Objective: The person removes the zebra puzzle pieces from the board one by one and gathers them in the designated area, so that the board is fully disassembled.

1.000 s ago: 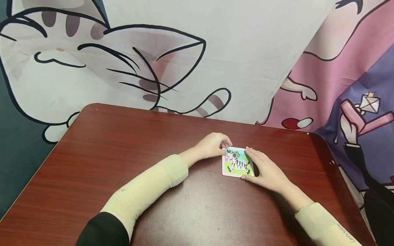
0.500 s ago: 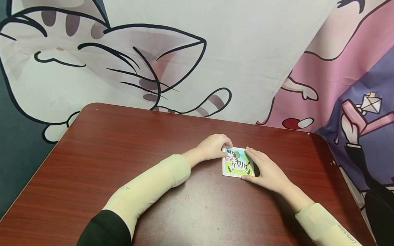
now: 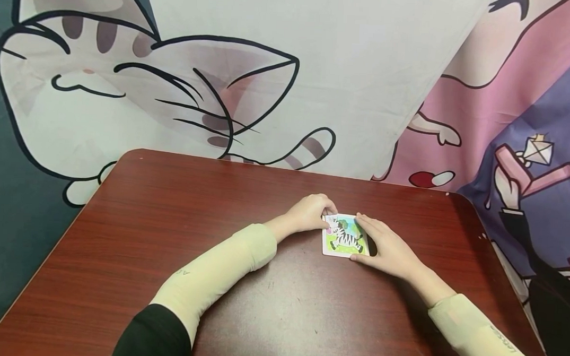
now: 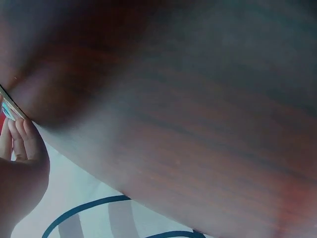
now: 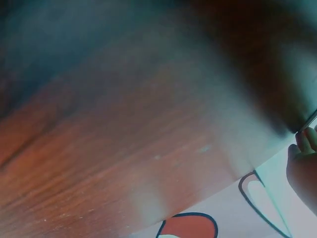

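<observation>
Pinching: the left hand [image 3: 307,213] had its thumb and bent fingers close to each other at the far left corner of the zebra card [image 3: 345,243], with the thumb on the left margin and the fingers by the far edge.

Right hand [image 3: 389,249]: it was opened more widely than the left one. Its fingers reached almost straight to the far right corner of the card, and its thumb touched the near edge, so the right side was held between them.

Card: it was on the tabletop [image 3: 269,310], between both hands, right of the middle and towards the far edge, well apart from the far right corner. It had a white border and a striped zebra on green ground. Whether it lay fully flat or was slightly lifted, I could not tell.

Wood: reddish brown, with rounded far corners and a pale shine in front of the card.

Sleeves: the left sleeve [image 3: 229,255] was light yellow-green, black towards the elbow; the right sleeve [image 3: 479,330] carried small dark lettering.

Backdrop: behind the far edge hung a white cat cloth [image 3: 347,69]; pink cloth [image 3: 440,116] was seen beyond the far right corner.

Wrist cameras: both showed mostly blurred wood, with some fingers at the margin.
</observation>
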`<action>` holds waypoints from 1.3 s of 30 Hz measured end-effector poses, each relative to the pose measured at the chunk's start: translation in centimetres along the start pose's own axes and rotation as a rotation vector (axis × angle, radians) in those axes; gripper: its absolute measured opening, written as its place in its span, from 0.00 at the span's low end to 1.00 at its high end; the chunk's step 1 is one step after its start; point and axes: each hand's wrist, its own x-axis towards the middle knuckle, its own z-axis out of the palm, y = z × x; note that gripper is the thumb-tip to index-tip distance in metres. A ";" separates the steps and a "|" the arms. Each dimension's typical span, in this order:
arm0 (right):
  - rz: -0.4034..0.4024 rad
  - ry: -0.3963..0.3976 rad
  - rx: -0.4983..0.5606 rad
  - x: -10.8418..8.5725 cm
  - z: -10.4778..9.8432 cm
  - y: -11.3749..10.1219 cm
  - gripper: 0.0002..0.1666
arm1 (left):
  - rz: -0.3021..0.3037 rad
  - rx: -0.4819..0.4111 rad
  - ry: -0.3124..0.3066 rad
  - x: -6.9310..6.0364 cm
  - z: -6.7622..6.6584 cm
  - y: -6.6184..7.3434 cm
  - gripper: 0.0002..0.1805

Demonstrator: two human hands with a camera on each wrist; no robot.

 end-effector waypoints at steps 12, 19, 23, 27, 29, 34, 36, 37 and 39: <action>-0.053 -0.056 0.005 -0.1 -0.9 0.9 0.58 | 0.012 -0.055 -0.012 -0.1 -0.1 0.0 0.18; -0.062 -0.046 -0.010 -0.1 -0.7 1.1 0.58 | 0.007 -0.107 0.020 0.0 -0.2 -0.2 0.14; -0.064 -0.044 -0.020 0.0 -0.7 1.1 0.58 | 0.012 -0.129 0.048 -0.1 -0.4 -0.4 0.09; -0.067 -0.041 -0.022 0.0 -0.7 1.2 0.58 | 0.011 -0.142 0.070 -0.1 -0.7 -0.6 0.06; -0.067 -0.042 -0.022 0.0 -0.6 1.2 0.58 | 0.011 -0.149 0.072 -0.2 -0.8 -0.6 0.06; -0.062 -0.046 -0.021 0.0 -0.6 1.3 0.58 | 0.017 -0.172 0.071 -0.4 -1.3 -0.8 0.06; -0.061 -0.048 -0.020 0.0 -0.6 1.3 0.58 | 0.023 -0.175 0.069 -0.6 -1.7 -0.9 0.06; -0.060 -0.048 -0.018 0.0 -0.6 1.2 0.58 | 0.028 -0.174 0.065 -0.7 -1.9 -1.0 0.06; -0.060 -0.047 -0.021 -0.1 -0.7 1.2 0.58 | 0.041 -0.169 0.054 -0.9 -2.6 -1.2 0.06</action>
